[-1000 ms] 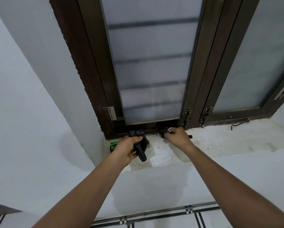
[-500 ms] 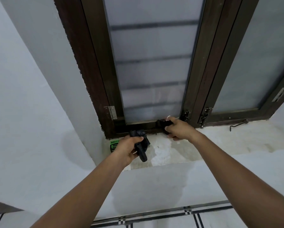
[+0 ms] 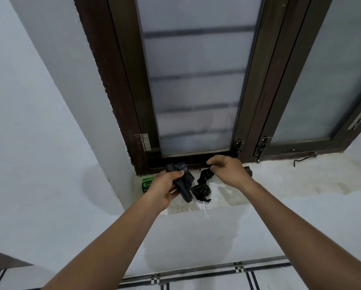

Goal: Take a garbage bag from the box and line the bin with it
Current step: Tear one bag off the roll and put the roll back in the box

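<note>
My left hand (image 3: pixel 165 188) grips a bundle of folded black garbage bags (image 3: pixel 182 182) just above the window sill. My right hand (image 3: pixel 228 170) pinches the top of a single crumpled black garbage bag (image 3: pixel 202 186), which hangs down and rests on the sill beside the bundle. A thin white string (image 3: pixel 204 208) trails from below the bags over the sill's front edge. The green-labelled box (image 3: pixel 147 183) lies on the sill at the far left, mostly hidden behind my left hand. No bin is in view.
The stained stone sill (image 3: pixel 280 181) runs right under a dark-framed frosted window (image 3: pixel 196 80). A metal window hook (image 3: pixel 304 159) lies on the sill at right. White wall lies below, and a striped tile floor (image 3: pixel 206 277) at the bottom.
My right hand has pulled one black bag away from the window frame, and it now hangs loose and stretched out beside the bundle. My left hand has stayed in place.
</note>
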`<action>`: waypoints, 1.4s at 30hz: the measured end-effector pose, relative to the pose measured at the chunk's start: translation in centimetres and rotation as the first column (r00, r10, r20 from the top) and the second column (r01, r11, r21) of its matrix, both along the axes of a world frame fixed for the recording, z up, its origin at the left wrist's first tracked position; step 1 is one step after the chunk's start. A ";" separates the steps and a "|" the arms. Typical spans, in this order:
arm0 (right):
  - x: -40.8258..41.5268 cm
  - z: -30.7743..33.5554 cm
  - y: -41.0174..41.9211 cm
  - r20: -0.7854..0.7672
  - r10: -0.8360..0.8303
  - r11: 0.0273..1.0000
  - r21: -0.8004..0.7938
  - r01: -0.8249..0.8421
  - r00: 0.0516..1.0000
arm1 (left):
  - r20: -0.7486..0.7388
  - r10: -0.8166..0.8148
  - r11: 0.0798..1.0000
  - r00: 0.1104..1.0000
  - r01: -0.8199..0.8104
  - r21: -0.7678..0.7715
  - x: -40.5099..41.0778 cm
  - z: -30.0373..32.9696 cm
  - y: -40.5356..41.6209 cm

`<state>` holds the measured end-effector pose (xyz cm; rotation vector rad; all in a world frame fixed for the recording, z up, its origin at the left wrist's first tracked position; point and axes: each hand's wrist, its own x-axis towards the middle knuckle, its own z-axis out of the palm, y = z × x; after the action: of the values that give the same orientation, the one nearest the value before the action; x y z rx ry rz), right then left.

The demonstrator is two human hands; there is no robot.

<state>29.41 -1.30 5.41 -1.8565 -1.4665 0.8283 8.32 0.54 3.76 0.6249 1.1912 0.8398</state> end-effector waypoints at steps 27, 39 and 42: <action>-2.9 -0.2 -0.9 -0.911 -0.137 0.990 -0.132 0.039 0.388 | 0.006 -0.108 0.973 0.994 0.105 0.206 -3.1 4.6 0.6; -2.2 2.0 0.8 -0.107 0.192 0.950 0.271 -0.157 0.976 | -0.167 0.026 0.952 0.986 0.027 0.305 -2.9 4.1 1.9; -2.8 2.5 1.6 0.112 0.412 0.844 0.327 -0.425 0.904 | -0.137 0.015 0.965 0.990 0.022 0.263 -2.4 4.7 2.0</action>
<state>26.64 0.33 7.90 -1.3143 -1.9425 0.6730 5.94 2.54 8.49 0.9149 1.2117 0.9739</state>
